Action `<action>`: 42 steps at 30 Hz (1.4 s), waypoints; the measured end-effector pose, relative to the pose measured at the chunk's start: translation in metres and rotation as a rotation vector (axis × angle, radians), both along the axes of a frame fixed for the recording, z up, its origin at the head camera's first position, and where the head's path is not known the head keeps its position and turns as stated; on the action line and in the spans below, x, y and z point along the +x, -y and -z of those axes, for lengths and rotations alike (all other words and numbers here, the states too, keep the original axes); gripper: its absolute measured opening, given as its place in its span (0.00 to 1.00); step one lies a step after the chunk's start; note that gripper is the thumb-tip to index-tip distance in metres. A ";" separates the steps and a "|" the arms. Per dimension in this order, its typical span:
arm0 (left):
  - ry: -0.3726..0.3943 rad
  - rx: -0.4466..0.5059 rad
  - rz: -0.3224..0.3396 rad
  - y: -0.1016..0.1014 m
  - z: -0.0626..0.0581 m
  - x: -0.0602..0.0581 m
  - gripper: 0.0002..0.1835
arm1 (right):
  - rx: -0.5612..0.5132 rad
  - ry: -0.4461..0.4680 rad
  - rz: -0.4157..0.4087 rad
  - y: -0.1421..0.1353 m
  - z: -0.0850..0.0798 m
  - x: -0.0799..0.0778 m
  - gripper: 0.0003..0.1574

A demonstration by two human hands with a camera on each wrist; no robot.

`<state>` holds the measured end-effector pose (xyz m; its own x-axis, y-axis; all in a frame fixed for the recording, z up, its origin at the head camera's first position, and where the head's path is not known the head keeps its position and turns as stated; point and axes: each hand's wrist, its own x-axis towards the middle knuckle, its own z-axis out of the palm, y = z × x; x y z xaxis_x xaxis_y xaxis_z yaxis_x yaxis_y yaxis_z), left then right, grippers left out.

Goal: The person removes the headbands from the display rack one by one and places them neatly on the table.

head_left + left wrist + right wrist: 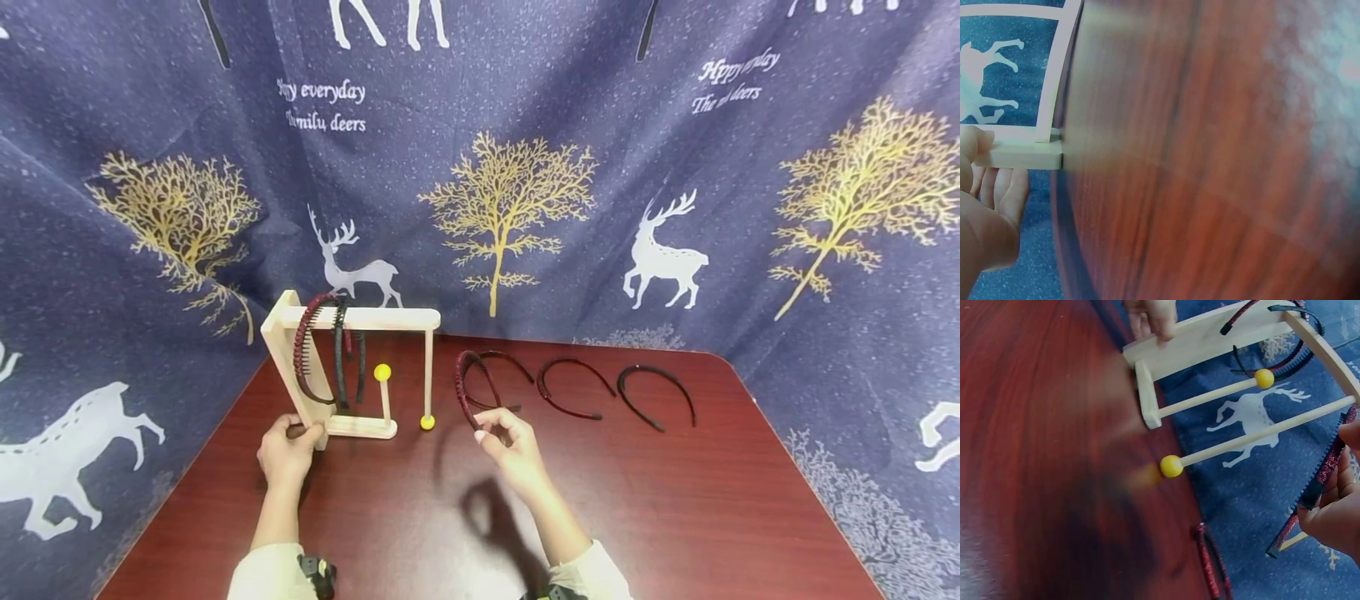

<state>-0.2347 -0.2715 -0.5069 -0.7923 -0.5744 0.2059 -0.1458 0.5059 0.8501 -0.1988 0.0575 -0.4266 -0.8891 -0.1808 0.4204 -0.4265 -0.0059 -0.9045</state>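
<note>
My left hand (288,451) grips the lower end of the upright board of a pale wooden stand (360,318). In the left wrist view, the thumb of that hand (988,219) lies over the board's edge, with fingers beneath. A dark red toothed headband (459,385) is pinched at one end by my right hand (513,450), raised above the table to the right of the stand. From the right wrist, this headband (1329,464) shows near the end of the stand's upper bar. A red headband (302,342) and a black headband (339,358) hang over that bar.
Several more headbands lie on the table (675,500): one partly behind the held one, a dark red headband (570,411) and a black headband (678,385) farther right. A rod with a yellow ball (427,423) hangs from the bar's end. Another yellow ball (382,372) tops a short peg.
</note>
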 end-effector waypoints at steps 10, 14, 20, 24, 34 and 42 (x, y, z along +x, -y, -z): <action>0.001 -0.001 -0.009 0.000 0.001 0.000 0.14 | 0.049 0.066 -0.007 -0.003 0.014 0.006 0.10; -0.015 -0.012 -0.012 0.000 0.001 0.000 0.14 | 0.103 0.057 -0.029 -0.004 0.019 0.006 0.11; -0.032 -0.021 -0.018 -0.001 0.001 0.001 0.12 | 0.152 0.083 -0.069 -0.003 0.026 0.005 0.10; -0.030 -0.010 -0.012 -0.002 0.000 0.001 0.12 | 0.174 0.112 -0.101 -0.002 0.030 0.005 0.10; -0.019 -0.014 -0.012 -0.002 0.001 0.001 0.13 | 0.256 0.189 -0.152 0.000 0.037 0.006 0.12; -0.003 -0.013 -0.006 -0.002 0.000 0.001 0.14 | 0.353 0.138 -0.194 0.000 0.048 0.004 0.10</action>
<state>-0.2336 -0.2697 -0.5065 -0.7882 -0.5765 0.2152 -0.1468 0.5157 0.8441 -0.1945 0.0573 -0.4743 -0.8680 -0.4620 0.1821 -0.3227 0.2459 -0.9140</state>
